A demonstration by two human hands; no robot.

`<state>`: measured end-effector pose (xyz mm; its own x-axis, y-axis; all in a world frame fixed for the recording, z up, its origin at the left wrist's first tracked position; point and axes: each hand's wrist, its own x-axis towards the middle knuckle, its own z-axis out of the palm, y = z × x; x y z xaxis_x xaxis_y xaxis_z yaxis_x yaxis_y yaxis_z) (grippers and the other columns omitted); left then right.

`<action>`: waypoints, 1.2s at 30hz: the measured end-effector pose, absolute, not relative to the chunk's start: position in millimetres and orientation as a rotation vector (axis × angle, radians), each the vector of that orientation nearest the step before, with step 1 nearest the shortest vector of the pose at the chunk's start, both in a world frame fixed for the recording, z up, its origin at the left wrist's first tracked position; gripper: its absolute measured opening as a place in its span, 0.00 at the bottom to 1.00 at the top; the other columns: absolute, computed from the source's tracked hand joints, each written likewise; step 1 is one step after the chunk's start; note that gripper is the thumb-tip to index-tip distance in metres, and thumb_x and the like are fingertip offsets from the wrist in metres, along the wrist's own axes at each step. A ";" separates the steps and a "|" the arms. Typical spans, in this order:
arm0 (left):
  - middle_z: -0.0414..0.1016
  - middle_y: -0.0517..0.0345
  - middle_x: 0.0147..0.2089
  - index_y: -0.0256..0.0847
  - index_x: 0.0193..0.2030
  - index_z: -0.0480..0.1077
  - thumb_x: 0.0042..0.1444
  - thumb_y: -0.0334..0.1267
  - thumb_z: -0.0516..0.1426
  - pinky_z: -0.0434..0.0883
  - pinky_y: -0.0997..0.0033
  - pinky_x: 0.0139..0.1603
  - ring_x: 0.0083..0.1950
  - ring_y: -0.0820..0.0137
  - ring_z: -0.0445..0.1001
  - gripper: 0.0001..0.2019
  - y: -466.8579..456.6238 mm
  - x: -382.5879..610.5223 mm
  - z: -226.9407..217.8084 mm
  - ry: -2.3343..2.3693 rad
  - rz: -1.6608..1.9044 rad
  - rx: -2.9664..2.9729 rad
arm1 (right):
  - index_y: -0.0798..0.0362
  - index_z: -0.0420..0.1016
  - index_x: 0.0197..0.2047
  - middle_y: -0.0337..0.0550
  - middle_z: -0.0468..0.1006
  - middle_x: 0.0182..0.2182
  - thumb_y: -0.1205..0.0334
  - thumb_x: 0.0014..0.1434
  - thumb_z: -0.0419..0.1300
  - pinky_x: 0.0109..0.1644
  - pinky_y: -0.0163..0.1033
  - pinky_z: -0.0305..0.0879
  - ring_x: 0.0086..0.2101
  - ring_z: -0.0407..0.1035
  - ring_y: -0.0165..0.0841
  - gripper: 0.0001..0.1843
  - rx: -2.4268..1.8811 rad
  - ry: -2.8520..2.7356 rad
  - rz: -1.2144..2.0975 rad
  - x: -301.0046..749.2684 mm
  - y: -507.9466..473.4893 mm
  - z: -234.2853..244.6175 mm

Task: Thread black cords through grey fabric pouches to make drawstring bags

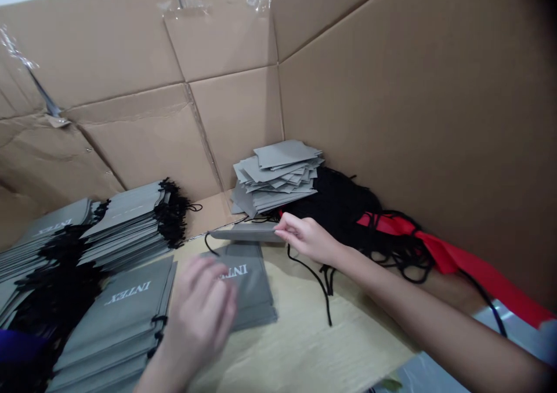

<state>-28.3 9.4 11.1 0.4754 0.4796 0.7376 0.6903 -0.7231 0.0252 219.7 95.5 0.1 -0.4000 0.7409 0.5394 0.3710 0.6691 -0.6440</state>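
My right hand (302, 239) pinches the edge of a grey drawstring pouch (248, 232), which is tilted so that it shows nearly edge-on. A black cord (315, 271) hangs from the pouch's right end, and a short black loop curves off its left end. Beneath it lie grey pouches (256, 291) printed INTEX. My left hand (202, 306), smeared by motion, is in front of these pouches with its fingers bent. Whether anything is between those fingers cannot be made out.
Finished-looking stacks of corded grey pouches (126, 230) stand at left, with another INTEX stack (117, 312) nearer. Loose grey pieces (282, 175) are piled in the back corner. Beside them lie a black cord heap (343, 204) and red fabric (470, 259). Cardboard walls (413, 108) enclose the back and right.
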 end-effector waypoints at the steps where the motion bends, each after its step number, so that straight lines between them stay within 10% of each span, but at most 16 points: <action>1: 0.72 0.51 0.37 0.43 0.32 0.69 0.52 0.28 0.54 0.56 0.55 0.52 0.45 0.58 0.63 0.06 5.8 -13.2 9.4 -0.903 -0.999 -2.577 | 0.52 0.63 0.31 0.33 0.62 0.18 0.54 0.58 0.54 0.24 0.31 0.47 0.20 0.55 0.26 0.10 -0.852 -1.950 0.614 218.4 98.3 -2.5; 7: 0.70 0.49 0.38 0.43 0.46 0.66 0.57 0.26 0.46 0.61 0.60 0.46 0.48 0.58 0.62 0.15 27.3 77.7 -3.0 -0.664 -0.695 -3.072 | 0.52 0.60 0.32 0.28 0.54 0.18 0.49 0.57 0.54 0.20 0.30 0.40 0.18 0.45 0.23 0.15 -0.847 -1.729 0.861 216.9 120.2 -15.0; 16: 0.70 0.51 0.38 0.41 0.34 0.72 0.55 0.30 0.54 0.59 0.59 0.43 0.45 0.59 0.62 0.06 65.0 112.7 -19.5 -0.701 -0.529 -2.979 | 0.52 0.61 0.30 0.25 0.50 0.14 0.47 0.52 0.58 0.16 0.29 0.36 0.14 0.42 0.21 0.17 -0.812 -1.668 1.159 224.5 142.8 -34.2; 24: 0.70 0.58 0.46 0.45 0.47 0.68 0.53 0.43 0.57 0.60 0.66 0.49 0.50 0.64 0.61 0.14 63.4 107.9 -26.0 -0.658 -0.516 -3.174 | 0.51 0.59 0.30 0.23 0.50 0.13 0.49 0.51 0.60 0.14 0.27 0.36 0.13 0.39 0.20 0.17 -0.734 -1.605 1.412 227.2 140.6 -40.6; 36: 0.70 0.58 0.38 0.41 0.43 0.67 0.55 0.23 0.47 0.64 0.73 0.37 0.40 0.69 0.67 0.14 56.3 112.0 -34.1 -0.708 -0.569 -3.204 | 0.52 0.61 0.31 0.25 0.50 0.17 0.54 0.51 0.61 0.15 0.26 0.34 0.14 0.38 0.19 0.14 -0.737 -1.588 1.566 234.1 139.6 -38.4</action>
